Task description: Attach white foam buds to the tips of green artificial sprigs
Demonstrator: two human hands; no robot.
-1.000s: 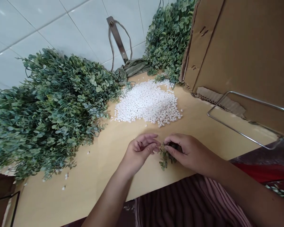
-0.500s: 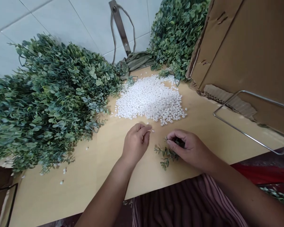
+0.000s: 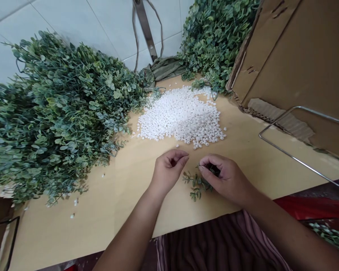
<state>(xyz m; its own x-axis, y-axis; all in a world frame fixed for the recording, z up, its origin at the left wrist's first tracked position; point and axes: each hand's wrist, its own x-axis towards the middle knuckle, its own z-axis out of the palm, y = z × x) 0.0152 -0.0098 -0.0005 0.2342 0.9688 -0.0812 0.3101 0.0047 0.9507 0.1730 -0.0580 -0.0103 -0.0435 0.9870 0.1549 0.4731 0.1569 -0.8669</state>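
My right hand [image 3: 226,177] is closed round a small artificial leaf sprig [image 3: 196,185]. Its leaves hang out below the fingers, and a stem end shows at the thumb and index finger. To the left of it, my left hand [image 3: 171,167] is pinched, thumb against index finger. Whatever lies between those fingertips is too small or hidden to make out. Beyond both hands a heap of small white plastic beads [image 3: 180,116] spreads over the wooden-coloured table [image 3: 135,195]. One loose bead [image 3: 177,145] lies just above my left fingers.
A large pile of artificial greenery [image 3: 67,113] covers the table's left side. More greenery [image 3: 214,41] stands at the back beside a cardboard box [image 3: 299,60]. A bent metal wire frame [image 3: 296,154] juts over the right edge. A dark green cloth [image 3: 166,68] lies by the tiled wall.
My left hand has moved slightly right, toward the sprig, its fingertips pinched together. A loose bead near those fingertips no longer shows. My right hand keeps its hold; the view has shifted a little.
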